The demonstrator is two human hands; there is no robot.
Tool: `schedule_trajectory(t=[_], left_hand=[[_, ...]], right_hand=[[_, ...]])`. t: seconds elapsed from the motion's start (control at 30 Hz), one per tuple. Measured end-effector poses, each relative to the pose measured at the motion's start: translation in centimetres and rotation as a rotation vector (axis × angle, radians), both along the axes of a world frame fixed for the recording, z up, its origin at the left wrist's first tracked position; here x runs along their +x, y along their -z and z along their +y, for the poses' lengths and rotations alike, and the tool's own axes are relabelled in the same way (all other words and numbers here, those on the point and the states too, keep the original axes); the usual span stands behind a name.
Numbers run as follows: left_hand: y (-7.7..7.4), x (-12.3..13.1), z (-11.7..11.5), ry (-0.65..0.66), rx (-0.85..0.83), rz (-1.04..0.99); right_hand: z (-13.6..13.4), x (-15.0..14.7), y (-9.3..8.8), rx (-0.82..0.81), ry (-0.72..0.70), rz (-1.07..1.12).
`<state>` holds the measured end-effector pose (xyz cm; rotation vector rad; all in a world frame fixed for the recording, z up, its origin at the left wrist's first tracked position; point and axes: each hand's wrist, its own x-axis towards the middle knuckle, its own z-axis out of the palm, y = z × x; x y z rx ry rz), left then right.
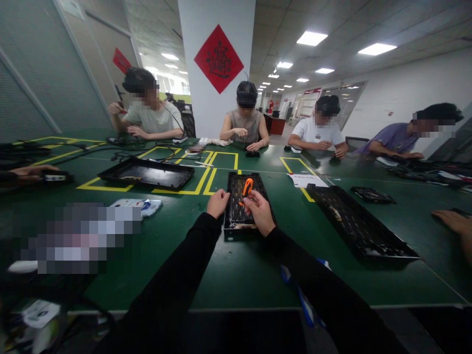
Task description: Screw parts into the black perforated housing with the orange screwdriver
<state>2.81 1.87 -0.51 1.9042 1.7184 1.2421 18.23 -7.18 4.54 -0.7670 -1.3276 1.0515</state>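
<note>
A narrow black tray [254, 184] lies lengthwise in front of me on the green table [236, 275]. My left hand [218, 202] is closed on the tray's left rim. My right hand [259, 211] is over the tray's near half and closed on an orange-handled tool [246, 189], whose dark tip points down into the tray. What lies inside the tray is too dark to make out. Both my sleeves are black.
A wide black tray [147, 173] sits at the left inside yellow floor-tape lines, another long black tray [359, 226] at the right. Several people sit along the far edge working with their own hands. Another person's hand [455, 221] rests at the right edge, one [33, 172] at the left.
</note>
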Motion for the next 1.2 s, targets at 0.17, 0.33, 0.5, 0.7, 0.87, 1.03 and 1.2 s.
schedule_trajectory(t=[0.17,0.33,0.5,0.7,0.87,1.03,1.2], left_hand=[[0.15,0.03,0.17,-0.004,0.008,-0.005],[0.44,0.08,0.37,-0.002,0.027,-0.011],[0.36,0.10,0.32,0.001,0.019,-0.013],[0.14,0.13,0.22,0.000,0.010,-0.013],[0.09,0.13,0.17,-0.009,0.007,-0.006],[0.17,0.07,0.20,0.000,0.014,-0.011],[0.30,0.07,0.29,-0.007,0.017,-0.007]], right_hand=[[-0.12,0.03,-0.20,-0.005,-0.019,0.009],[-0.19,0.04,-0.19,-0.012,-0.023,-0.005],[-0.30,0.17,-0.25,-0.008,-0.002,-0.032],[-0.21,0.12,-0.28,0.002,-0.002,0.004],[0.05,-0.10,-0.10,0.006,0.022,0.048],[-0.01,-0.07,-0.09,0.004,0.002,0.046],[-0.10,0.14,-0.19,-0.028,-0.025,0.032]])
